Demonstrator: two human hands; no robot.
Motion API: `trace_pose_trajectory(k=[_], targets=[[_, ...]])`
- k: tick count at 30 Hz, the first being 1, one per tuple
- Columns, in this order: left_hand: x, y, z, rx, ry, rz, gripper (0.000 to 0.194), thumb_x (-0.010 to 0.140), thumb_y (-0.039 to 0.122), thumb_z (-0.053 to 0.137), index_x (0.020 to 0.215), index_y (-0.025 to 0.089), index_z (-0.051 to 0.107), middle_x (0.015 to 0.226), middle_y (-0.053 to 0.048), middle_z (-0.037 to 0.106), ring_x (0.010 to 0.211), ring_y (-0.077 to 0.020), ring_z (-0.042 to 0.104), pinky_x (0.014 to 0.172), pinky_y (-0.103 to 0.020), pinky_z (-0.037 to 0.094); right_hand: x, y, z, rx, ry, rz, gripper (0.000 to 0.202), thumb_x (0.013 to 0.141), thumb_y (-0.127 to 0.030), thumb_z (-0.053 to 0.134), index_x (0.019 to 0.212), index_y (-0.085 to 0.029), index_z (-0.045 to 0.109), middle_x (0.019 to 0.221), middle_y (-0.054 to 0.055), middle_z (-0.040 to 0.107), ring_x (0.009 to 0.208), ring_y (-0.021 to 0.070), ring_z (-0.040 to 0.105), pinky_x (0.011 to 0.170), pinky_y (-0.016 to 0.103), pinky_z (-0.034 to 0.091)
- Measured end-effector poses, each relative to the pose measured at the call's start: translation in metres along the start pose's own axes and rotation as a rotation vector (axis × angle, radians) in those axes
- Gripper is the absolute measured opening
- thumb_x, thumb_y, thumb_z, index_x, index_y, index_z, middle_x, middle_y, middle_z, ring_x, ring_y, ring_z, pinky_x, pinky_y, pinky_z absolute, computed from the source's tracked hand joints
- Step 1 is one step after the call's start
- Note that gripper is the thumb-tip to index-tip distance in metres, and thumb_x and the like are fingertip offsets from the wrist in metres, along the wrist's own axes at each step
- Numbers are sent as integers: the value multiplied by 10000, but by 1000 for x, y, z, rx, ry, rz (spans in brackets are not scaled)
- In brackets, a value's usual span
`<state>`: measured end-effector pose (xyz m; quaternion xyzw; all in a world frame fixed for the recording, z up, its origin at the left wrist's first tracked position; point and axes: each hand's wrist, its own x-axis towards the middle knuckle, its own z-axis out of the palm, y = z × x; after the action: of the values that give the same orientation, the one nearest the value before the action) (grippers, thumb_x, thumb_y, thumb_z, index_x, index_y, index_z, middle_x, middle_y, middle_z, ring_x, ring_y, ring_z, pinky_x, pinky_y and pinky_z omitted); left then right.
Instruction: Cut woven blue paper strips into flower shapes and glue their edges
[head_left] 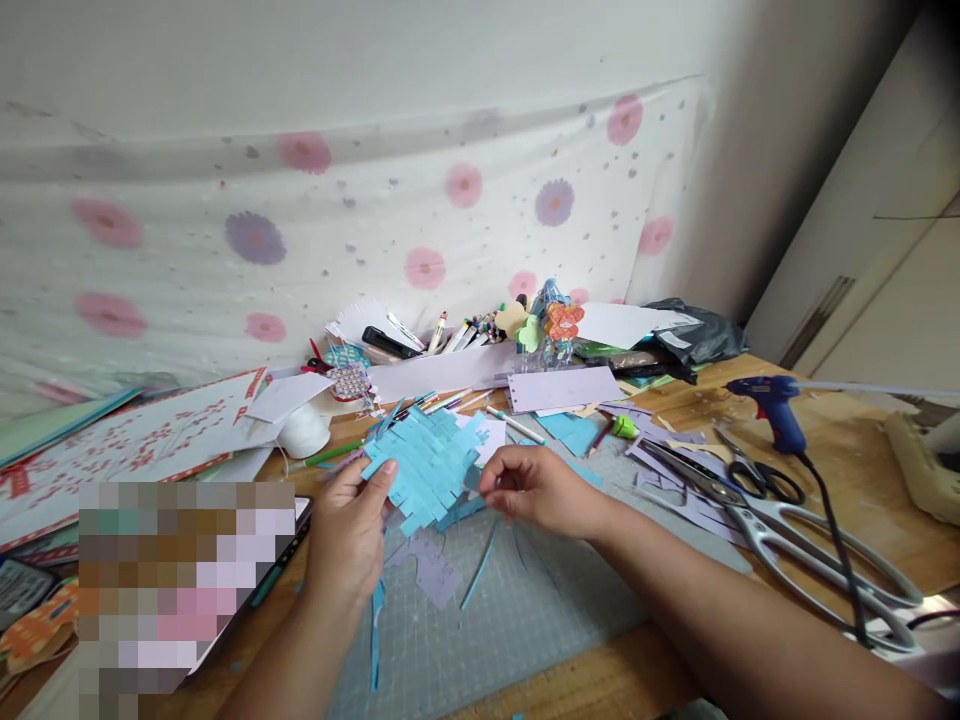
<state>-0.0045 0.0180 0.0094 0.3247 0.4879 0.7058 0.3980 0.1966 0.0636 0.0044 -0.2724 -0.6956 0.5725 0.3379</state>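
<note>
A woven piece of light-blue paper strips (pixel 427 465), with uneven strip ends along its edges, is held up above the cutting mat. My left hand (pixel 352 525) grips its left side, thumb on top. My right hand (pixel 536 490) is just beyond its right edge, with curled fingers and thumb drawn together. Whatever those fingers pinch is hidden or too small to name. Below on the grey cutting mat (pixel 555 600) lie a purple paper scrap (pixel 429 570) and a thin blue paper strip (pixel 478 568).
To the right lie large silver-handled scissors (pixel 780 540), smaller black-handled scissors (pixel 757 475) and a blue glue gun (pixel 776 405) with a cord. Pens, paper scraps and a black plastic bag (pixel 697 330) line the back. At left are a white thread spool (pixel 304 430) and a blurred-out screen (pixel 195 580).
</note>
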Motion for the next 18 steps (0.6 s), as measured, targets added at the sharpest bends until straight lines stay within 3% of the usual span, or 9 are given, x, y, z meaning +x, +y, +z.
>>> trace_pose_trajectory(k=[5, 9, 13, 18], targets=[[2, 0, -7, 77, -27, 51, 251, 645, 313, 780, 811, 171, 655, 690, 18, 663, 603, -144, 606, 575, -260, 499, 1, -4, -2, -40, 139, 6, 308, 689, -411, 725, 677, -168, 537, 538, -51, 492, 465, 66, 372, 434, 191, 271], [1, -6, -9, 145, -87, 78, 209, 678, 327, 755, 758, 169, 643, 638, 27, 627, 566, -125, 546, 547, -244, 466, 4, 0, 0, 83, 123, 13, 398, 674, -510, 717, 745, -185, 499, 590, -41, 528, 501, 94, 460, 477, 218, 374], [-2, -8, -9, 233, -208, 32, 236, 690, 365, 736, 665, 158, 626, 622, 10, 614, 583, -139, 537, 559, -253, 455, 7, 7, 1, 58, 138, 6, 380, 685, -518, 706, 674, -181, 530, 607, -23, 544, 590, 129, 518, 554, 248, 429], [-4, -4, -8, 369, -345, -52, 254, 701, 409, 713, 762, 165, 675, 665, -9, 658, 605, -166, 575, 564, -267, 464, 7, 9, 2, 91, 140, -8, 311, 711, -464, 684, 725, -163, 607, 703, 6, 630, 674, 161, 576, 627, 278, 469]])
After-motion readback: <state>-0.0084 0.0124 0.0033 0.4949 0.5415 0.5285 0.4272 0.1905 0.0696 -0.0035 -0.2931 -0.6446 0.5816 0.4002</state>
